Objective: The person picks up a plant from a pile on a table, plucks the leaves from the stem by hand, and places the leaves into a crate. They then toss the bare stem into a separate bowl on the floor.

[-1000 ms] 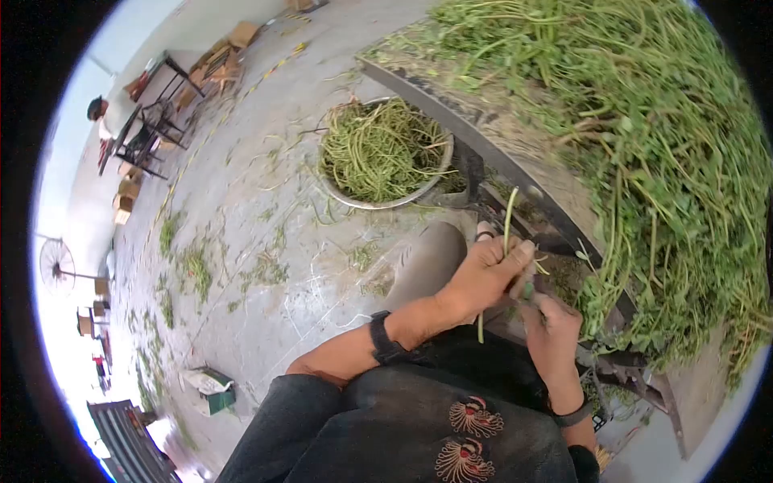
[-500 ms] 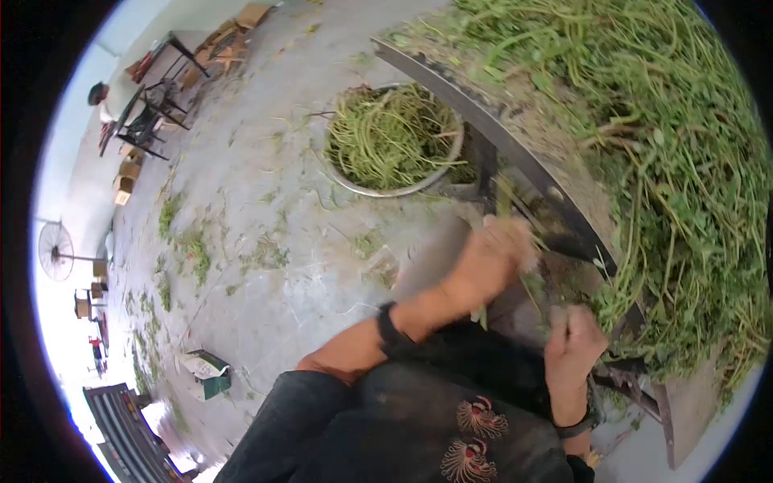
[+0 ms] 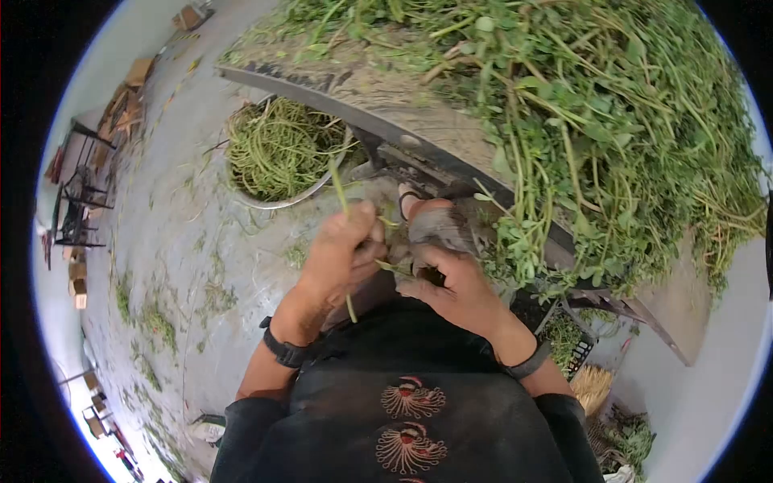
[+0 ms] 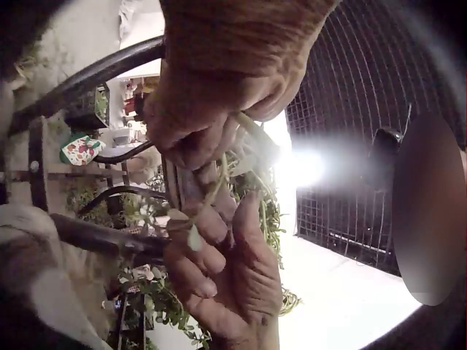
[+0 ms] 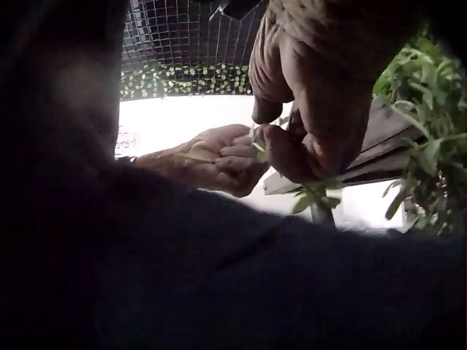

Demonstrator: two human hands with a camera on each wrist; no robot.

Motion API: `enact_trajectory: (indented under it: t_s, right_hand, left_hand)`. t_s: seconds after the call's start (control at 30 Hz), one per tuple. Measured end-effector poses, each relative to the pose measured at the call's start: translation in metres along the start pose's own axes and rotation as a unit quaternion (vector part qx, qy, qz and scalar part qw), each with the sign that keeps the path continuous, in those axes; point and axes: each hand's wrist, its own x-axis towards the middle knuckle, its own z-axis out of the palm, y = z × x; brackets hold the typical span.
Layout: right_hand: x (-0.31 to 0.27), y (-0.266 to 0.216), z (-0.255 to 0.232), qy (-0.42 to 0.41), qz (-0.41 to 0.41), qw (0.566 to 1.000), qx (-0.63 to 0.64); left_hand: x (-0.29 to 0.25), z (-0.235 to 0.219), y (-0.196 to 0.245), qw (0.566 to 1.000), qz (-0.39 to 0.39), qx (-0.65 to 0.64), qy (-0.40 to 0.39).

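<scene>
In the head view my left hand (image 3: pixel 334 262) grips a long green stem (image 3: pixel 340 189), whose lower end sticks out below the palm. Close beside it on the right, my right hand (image 3: pixel 463 294) has curled fingers and pinches the end of a thin leafy sprig (image 3: pixel 390 266) running between both hands. The left wrist view shows the left hand (image 4: pixel 219 80) above, the leafy sprig (image 4: pixel 211 197) hanging from it, and the right hand (image 4: pixel 230 281) below. Small leaves (image 5: pixel 315 198) show under the right hand (image 5: pixel 314 95) in the right wrist view.
A table (image 3: pixel 386 113) heaped with leafy green stems (image 3: pixel 604 137) stands ahead and to the right. On the floor beyond the left hand is a metal basin (image 3: pixel 278 203) full of stems (image 3: pixel 282 149). A dark crate (image 3: pixel 578 354) stands low at the right.
The head view has swung, so the basin and table sit further left. My right hand has come back close to the left from further apart; the left still holds the long stem.
</scene>
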Motion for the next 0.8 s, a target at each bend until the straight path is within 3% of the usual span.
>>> enact_trajectory:
  t_s: [0.03,0.13,0.3,0.33,0.4,0.43,0.47,0.5,0.57,0.6,0.63,0.67,0.7,0.73,0.77,0.8]
  right_hand:
    - [0.001,0.000,0.001,0.006,0.004,1.000,-0.002]
    - [0.002,0.004,0.007,0.043,-0.053,0.998,0.007]
    - [0.001,0.016,0.015,0.019,-0.088,0.995,-0.031]
    - [0.001,0.016,0.015,0.021,-0.089,0.995,-0.034]
    - [0.003,0.013,0.014,0.142,-0.015,0.990,-0.016]
    - [0.003,0.011,0.015,0.143,-0.017,0.989,-0.018]
    - [0.004,0.007,0.015,0.144,0.082,0.974,0.153]
    - [0.004,0.004,0.015,0.139,0.178,0.920,0.319]
    - [-0.005,0.003,0.012,0.104,0.214,0.911,0.337]
    - [-0.012,0.008,0.011,0.031,0.133,0.953,0.269]
    - [-0.017,0.012,0.006,-0.042,0.049,0.978,0.198]
    - [-0.026,0.004,-0.009,-0.098,0.033,0.966,0.238]
    - [-0.036,0.008,-0.018,-0.098,0.033,0.965,0.239]
    - [-0.048,0.011,-0.025,-0.149,0.103,0.928,0.327]
    - [-0.059,0.014,-0.028,-0.196,0.171,0.874,0.410]
    - [-0.068,0.017,-0.026,-0.194,0.173,0.873,0.413]
  left_hand:
    - [0.000,-0.001,0.000,1.000,-0.004,-0.005,0.031]
    - [0.004,-0.003,-0.007,0.998,0.066,-0.016,0.001]
    - [0.003,-0.005,0.001,0.989,0.133,-0.065,-0.013]
    - [0.000,-0.002,0.004,0.988,0.137,-0.059,0.031]
    - [-0.005,0.002,0.003,0.985,0.145,-0.054,0.074]
    - [-0.008,0.006,-0.001,0.982,0.158,-0.041,0.094]
    - [-0.008,0.008,-0.003,0.978,0.172,-0.029,0.113]
    - [-0.007,0.005,-0.002,0.978,0.175,-0.028,0.111]
    - [-0.006,-0.008,0.001,0.973,0.200,-0.061,0.100]
    - [-0.006,-0.014,0.006,0.972,0.202,-0.062,0.099]
    - [-0.005,-0.023,0.015,0.952,0.241,-0.051,0.182]
    - [-0.005,-0.034,0.025,0.923,0.277,-0.038,0.264]
    - [-0.006,-0.050,0.037,0.914,0.284,-0.047,0.286]
    - [-0.007,-0.073,0.052,0.904,0.291,-0.055,0.308]
    - [-0.001,-0.120,0.063,0.912,0.286,0.043,0.291]
    - [0.010,-0.169,0.068,0.911,0.277,0.142,0.270]
